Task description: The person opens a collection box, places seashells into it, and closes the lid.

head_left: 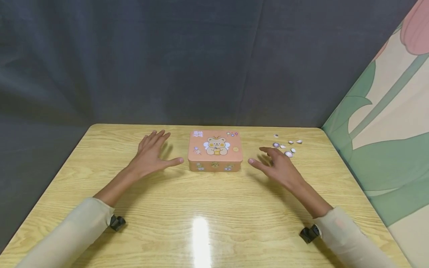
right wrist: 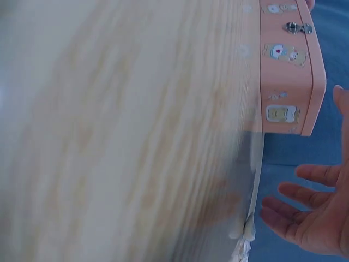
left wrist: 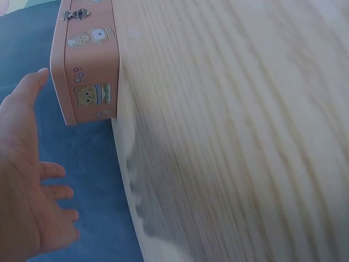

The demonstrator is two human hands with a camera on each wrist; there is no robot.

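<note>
Fingers (head_left: 162, 139) flank pink box (head_left: 215, 150); long axis left-right, clasp (left wrist: 77, 15) on near side.

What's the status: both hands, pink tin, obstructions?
Left hand and right hand open, holding nothing. Pink tin closed, between them, touched by neither. Nothing visible blocking either hand's way to it; small shells lie beyond right hand.

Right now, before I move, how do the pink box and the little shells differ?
Size: the box is far bigger than any of the shells.
Look: the box is pink with straight sides and a bear picture on its lid; the shells are whitish and purplish, and rounded.
Layout: the box is one piece, standing between the hands, while the shells lie scattered beyond the right hand.
Shared: both rest on the wooden table.
</note>
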